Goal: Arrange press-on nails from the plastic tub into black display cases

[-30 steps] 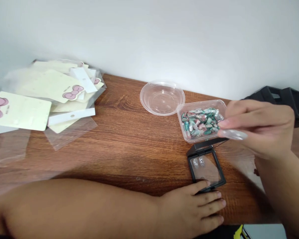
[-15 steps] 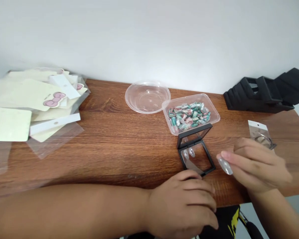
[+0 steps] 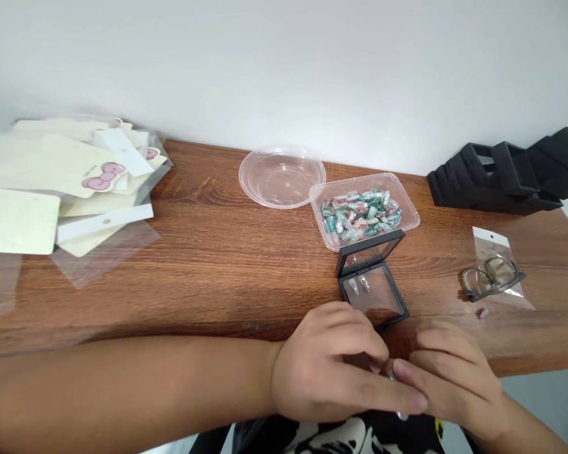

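Observation:
My right hand [image 3: 454, 378] pinches a shiny silver false nail [image 3: 402, 416] between thumb and fingers. My left hand [image 3: 345, 362] meets it at the table's front edge, its fingers closed on the same nail and hiding most of it. Just beyond my left hand, a black-framed case [image 3: 397, 295] stands open with its lid tilted up. Two silvery false nails [image 3: 364, 284] lie inside, at the left of its clear film. Behind the case, a clear rectangular tub [image 3: 409, 217] holds many green, pink and silver false nails [image 3: 360, 217].
A clear round lid or dish [image 3: 281, 195] lies beside the tub. Black cases [image 3: 506, 176] are stacked at the back right. Glasses [image 3: 490, 277] rest on a clear packet, with a small pinkish piece [image 3: 483, 313] nearby. Cream cards [image 3: 71, 164] and clear sleeves pile up at left.
My right hand has brought the silver nail left and toward me, against my left hand. My left hand's fingers have closed around it. The glasses and the small piece are now uncovered.

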Demonstrator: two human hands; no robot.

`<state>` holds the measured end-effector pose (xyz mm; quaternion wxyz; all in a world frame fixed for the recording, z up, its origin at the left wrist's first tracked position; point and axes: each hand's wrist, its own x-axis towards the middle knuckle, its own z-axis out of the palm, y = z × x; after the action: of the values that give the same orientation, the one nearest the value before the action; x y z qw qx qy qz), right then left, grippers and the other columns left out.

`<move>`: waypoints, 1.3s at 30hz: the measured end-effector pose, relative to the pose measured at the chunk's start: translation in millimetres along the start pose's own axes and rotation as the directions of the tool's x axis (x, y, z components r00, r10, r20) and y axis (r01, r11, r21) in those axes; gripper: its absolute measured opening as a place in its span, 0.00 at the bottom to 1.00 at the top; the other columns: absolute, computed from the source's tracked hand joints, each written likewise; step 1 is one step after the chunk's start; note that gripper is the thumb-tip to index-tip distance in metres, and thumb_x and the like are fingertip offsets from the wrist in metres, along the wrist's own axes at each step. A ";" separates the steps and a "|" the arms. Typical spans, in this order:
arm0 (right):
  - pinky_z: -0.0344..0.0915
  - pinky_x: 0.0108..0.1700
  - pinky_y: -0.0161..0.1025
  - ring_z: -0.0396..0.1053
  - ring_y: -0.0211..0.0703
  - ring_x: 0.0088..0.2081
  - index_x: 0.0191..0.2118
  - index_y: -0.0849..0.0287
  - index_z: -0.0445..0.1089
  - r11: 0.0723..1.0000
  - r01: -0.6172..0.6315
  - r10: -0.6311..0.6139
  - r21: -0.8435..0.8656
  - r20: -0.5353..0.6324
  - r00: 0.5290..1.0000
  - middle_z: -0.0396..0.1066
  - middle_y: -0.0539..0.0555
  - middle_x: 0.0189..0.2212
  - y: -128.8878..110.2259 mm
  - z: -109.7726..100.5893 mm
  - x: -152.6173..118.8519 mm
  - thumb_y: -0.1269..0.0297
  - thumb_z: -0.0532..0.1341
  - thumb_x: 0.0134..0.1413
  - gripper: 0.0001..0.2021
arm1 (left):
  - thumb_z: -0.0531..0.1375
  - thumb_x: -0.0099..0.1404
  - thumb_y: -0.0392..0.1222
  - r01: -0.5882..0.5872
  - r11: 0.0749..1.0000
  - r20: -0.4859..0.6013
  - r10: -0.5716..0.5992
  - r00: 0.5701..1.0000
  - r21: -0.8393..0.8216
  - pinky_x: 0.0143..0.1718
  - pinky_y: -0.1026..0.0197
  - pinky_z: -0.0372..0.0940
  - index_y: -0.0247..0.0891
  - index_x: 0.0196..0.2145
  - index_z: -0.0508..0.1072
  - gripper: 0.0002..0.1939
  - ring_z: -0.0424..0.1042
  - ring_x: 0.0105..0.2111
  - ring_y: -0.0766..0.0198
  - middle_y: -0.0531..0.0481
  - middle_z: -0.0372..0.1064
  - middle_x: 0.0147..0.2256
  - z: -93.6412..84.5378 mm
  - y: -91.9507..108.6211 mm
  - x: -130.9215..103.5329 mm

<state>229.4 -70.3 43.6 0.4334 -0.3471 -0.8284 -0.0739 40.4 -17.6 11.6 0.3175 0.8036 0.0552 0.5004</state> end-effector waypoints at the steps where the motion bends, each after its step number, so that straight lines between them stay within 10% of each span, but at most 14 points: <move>1: 0.65 0.24 0.36 0.64 0.33 0.19 0.30 0.57 0.73 1.000 -0.011 0.011 0.001 0.061 0.998 0.70 0.44 0.14 0.6 1.1 -0.4 0.68 0.54 0.69 0.16 | 0.55 0.73 0.36 0.007 1.000 0.001 -0.007 1.000 -0.012 0.29 0.61 0.64 0.42 0.39 0.79 0.12 0.69 0.28 0.68 0.55 0.69 0.26 -0.4 -1.0 0.5; 8: 0.70 0.27 0.34 0.71 0.37 0.25 0.41 0.60 0.73 0.916 -0.303 0.243 0.264 0.236 0.941 0.75 0.50 0.22 3.1 -9.5 -5.7 0.68 0.60 0.63 0.05 | 0.60 0.71 0.37 0.040 0.995 0.005 -0.040 0.999 0.087 0.31 0.62 0.65 0.42 0.40 0.80 0.08 0.70 0.29 0.68 0.56 0.71 0.27 0.3 -3.2 1.5; 13: 0.70 0.25 0.30 0.72 0.35 0.24 0.45 0.53 0.74 0.496 -0.766 0.564 0.409 0.519 0.643 0.76 0.50 0.27 -8.5 -21.0 -14.2 0.68 0.62 0.61 0.08 | 0.60 0.71 0.36 0.002 0.978 0.032 -0.008 0.999 0.211 0.32 0.61 0.66 0.40 0.42 0.79 0.07 0.70 0.31 0.67 0.56 0.74 0.29 3.1 -4.2 0.2; 16: 0.70 0.25 0.30 0.73 0.36 0.25 0.43 0.53 0.75 0.393 -0.819 0.550 0.419 0.607 0.574 0.77 0.51 0.27 -13.7 -23.9 -15.0 0.62 0.65 0.59 0.07 | 0.58 0.72 0.36 -0.038 0.973 0.017 0.035 0.999 0.226 0.37 0.60 0.66 0.40 0.43 0.79 0.09 0.70 0.34 0.66 0.57 0.75 0.30 5.0 -5.9 -2.5; 27: 0.71 0.28 0.34 0.71 0.36 0.26 0.44 0.61 0.72 0.847 -0.514 0.456 0.137 0.312 0.834 0.74 0.52 0.25 -15.2 -12.3 -3.6 0.74 0.63 0.58 0.08 | 0.53 0.75 0.35 0.029 0.974 0.085 -0.050 0.995 0.226 0.41 0.58 0.65 0.38 0.47 0.76 0.12 0.69 0.37 0.65 0.53 0.76 0.35 1.2 -6.4 -2.0; 36: 0.66 0.24 0.31 0.69 0.33 0.21 0.41 0.58 0.75 0.796 -0.605 0.572 0.002 0.322 0.754 0.73 0.46 0.22 12.1 -16.1 -2.0 0.67 0.64 0.59 0.05 | 0.53 0.66 0.27 0.125 0.971 0.048 -0.138 0.989 0.206 0.41 0.58 0.64 0.34 0.44 0.71 0.13 0.69 0.38 0.64 0.49 0.73 0.37 3.6 -0.1 -0.7; 39: 0.67 0.27 0.34 0.71 0.36 0.22 0.38 0.58 0.77 0.782 -0.591 0.619 -0.200 0.363 0.696 0.75 0.48 0.22 28.4 -6.7 3.0 0.63 0.64 0.59 0.06 | 0.55 0.64 0.30 0.098 0.972 0.197 -0.141 0.970 0.213 0.42 0.57 0.61 0.37 0.38 0.71 0.08 0.67 0.36 0.63 0.53 0.72 0.34 5.2 -1.2 -4.7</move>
<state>250.9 -50.3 44.9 0.2380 -0.6219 -0.7365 0.1190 42.8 -20.9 5.7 0.2679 0.8754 0.1203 0.3841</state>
